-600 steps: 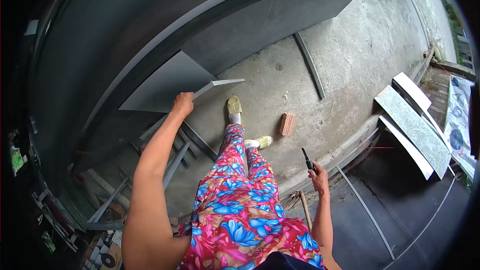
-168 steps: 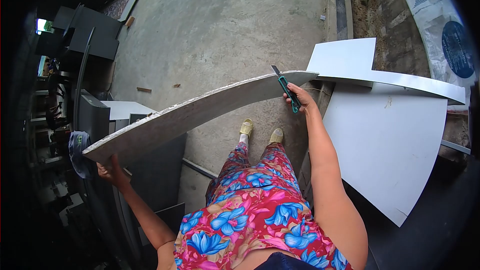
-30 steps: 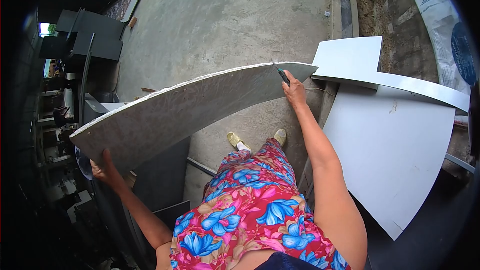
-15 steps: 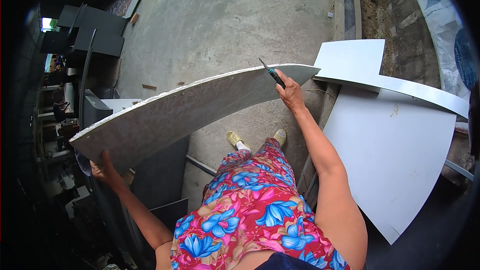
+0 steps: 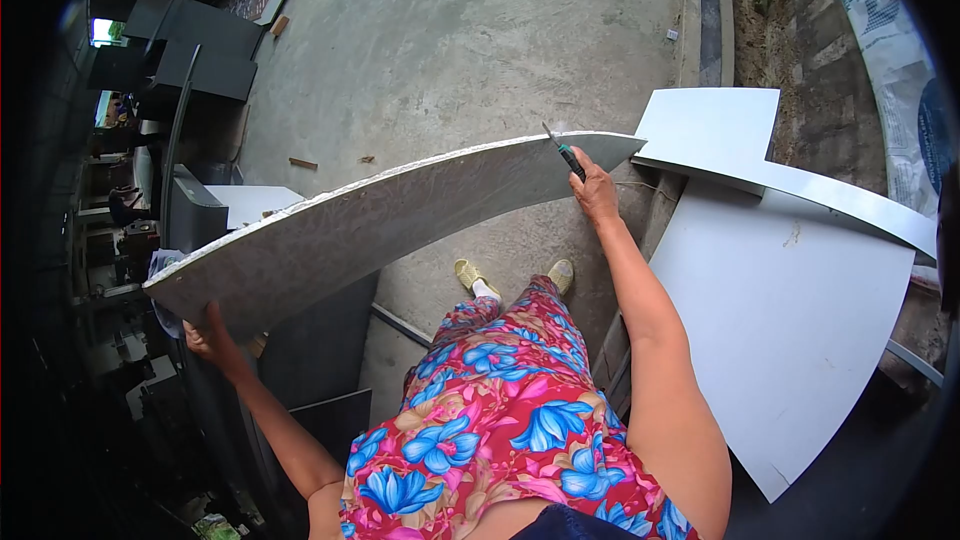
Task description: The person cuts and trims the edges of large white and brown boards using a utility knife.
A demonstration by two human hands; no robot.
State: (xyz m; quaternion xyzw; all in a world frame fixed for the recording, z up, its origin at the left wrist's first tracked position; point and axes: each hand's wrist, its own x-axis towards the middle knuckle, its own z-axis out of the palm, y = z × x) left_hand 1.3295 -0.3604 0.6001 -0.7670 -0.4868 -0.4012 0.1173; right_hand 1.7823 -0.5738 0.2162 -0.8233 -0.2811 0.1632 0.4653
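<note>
Fingers of right hand (image 5: 597, 192) wrapped round a utility knife (image 5: 571, 162); blade points up and left, at the upper edge of the grey board (image 5: 380, 198), contact uncertain. Left hand (image 5: 207, 335) grips that board low, near its left corner: thumb on near face, other fingers mostly hidden. Board held across, above concrete floor (image 5: 480, 30); long axis left to right, rising rightward, bowed. Right hand is nearer its right corner, which lies at the lower left corner of a white panel (image 5: 710, 125); touching or just beside, cannot tell.
</note>
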